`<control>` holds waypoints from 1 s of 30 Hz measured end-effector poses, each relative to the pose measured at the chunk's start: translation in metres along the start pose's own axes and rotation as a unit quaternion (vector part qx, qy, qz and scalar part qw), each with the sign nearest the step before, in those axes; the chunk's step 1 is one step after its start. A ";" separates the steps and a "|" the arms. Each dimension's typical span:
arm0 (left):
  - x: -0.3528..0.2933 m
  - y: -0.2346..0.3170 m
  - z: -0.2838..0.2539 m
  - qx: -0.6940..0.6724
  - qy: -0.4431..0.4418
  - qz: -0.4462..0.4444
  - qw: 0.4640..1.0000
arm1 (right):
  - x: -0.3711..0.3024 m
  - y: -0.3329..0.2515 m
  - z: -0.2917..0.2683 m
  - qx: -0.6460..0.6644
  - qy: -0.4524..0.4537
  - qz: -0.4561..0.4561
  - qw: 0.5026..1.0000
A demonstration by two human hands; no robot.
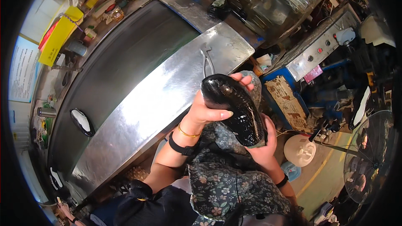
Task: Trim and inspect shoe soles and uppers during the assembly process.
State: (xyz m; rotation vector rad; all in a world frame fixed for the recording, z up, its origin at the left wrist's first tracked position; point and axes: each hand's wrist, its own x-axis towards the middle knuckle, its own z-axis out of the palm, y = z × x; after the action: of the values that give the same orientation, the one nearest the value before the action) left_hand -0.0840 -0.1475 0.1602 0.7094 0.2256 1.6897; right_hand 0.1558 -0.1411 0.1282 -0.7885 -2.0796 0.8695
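Between my two hands is a glossy black shoe (228, 96), tilted over my lap, with a ridged, stitch-like line along one side. My left hand (203, 111) wraps one end; its thumb presses on the near side and its fingertips show past the far edge. My right hand (266, 140) grips the other end from the right, its fingers partly hidden behind the shoe. A bent metal rod tool (207, 60) lies on the shiny metal ledge (155, 88), just beyond the shoe, which hides its lower end.
A dark conveyor belt (125, 50) runs beyond the ledge, carrying a black shoe with a white inside (81, 122). Another person's hand (65, 210) shows at lower left. To the right are a control panel (322, 46), a white plastic container (300, 150) and a fan (370, 163).
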 end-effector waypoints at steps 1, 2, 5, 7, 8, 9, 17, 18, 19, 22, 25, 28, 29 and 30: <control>0.000 0.000 0.000 0.022 -0.012 0.013 1.000 | 0.000 0.001 0.001 -0.003 -0.003 0.009 1.000; -0.002 -0.002 0.001 0.053 0.041 0.027 0.997 | 0.000 0.001 0.000 -0.026 0.032 -0.038 0.998; -0.006 -0.007 -0.002 0.177 0.131 0.075 0.973 | 0.002 0.003 -0.003 -0.071 0.059 -0.102 0.990; -0.007 -0.011 -0.004 0.185 0.156 0.094 0.966 | 0.002 0.004 -0.005 -0.125 0.065 -0.135 0.981; -0.007 -0.013 -0.004 0.151 0.153 0.098 0.972 | 0.003 0.004 -0.006 -0.128 0.056 -0.145 0.980; -0.008 -0.013 -0.005 0.120 0.149 0.092 0.977 | 0.003 0.005 -0.006 -0.125 0.059 -0.155 0.978; -0.013 -0.010 0.022 0.326 0.195 0.106 0.919 | -0.003 0.031 0.013 -0.076 0.083 -0.121 0.986; -0.014 -0.011 0.026 0.383 0.197 0.114 0.895 | -0.004 0.038 0.017 -0.050 0.063 -0.087 0.993; -0.013 -0.012 0.031 0.377 0.194 0.106 0.899 | -0.006 0.044 0.019 -0.021 0.045 -0.048 0.998; -0.012 -0.017 0.038 0.418 0.225 0.095 0.875 | -0.015 0.058 0.028 0.014 0.031 0.001 0.999; -0.010 -0.019 0.040 0.454 0.212 0.108 0.858 | -0.021 0.062 0.034 0.067 0.016 0.068 0.995; -0.008 -0.019 0.040 0.499 0.198 0.126 0.834 | -0.022 0.059 0.038 0.121 -0.007 0.118 0.986; -0.007 -0.018 0.040 0.493 0.210 0.110 0.837 | -0.021 0.058 0.039 0.153 -0.018 0.152 0.976; -0.006 -0.018 0.040 0.518 0.203 0.111 0.824 | -0.019 0.056 0.039 0.143 -0.021 0.133 0.980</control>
State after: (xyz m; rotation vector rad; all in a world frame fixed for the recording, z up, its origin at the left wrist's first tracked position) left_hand -0.0463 -0.1578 0.1810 1.1723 1.4978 1.8630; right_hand 0.1484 -0.1357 0.0580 -0.9072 -1.8511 1.3088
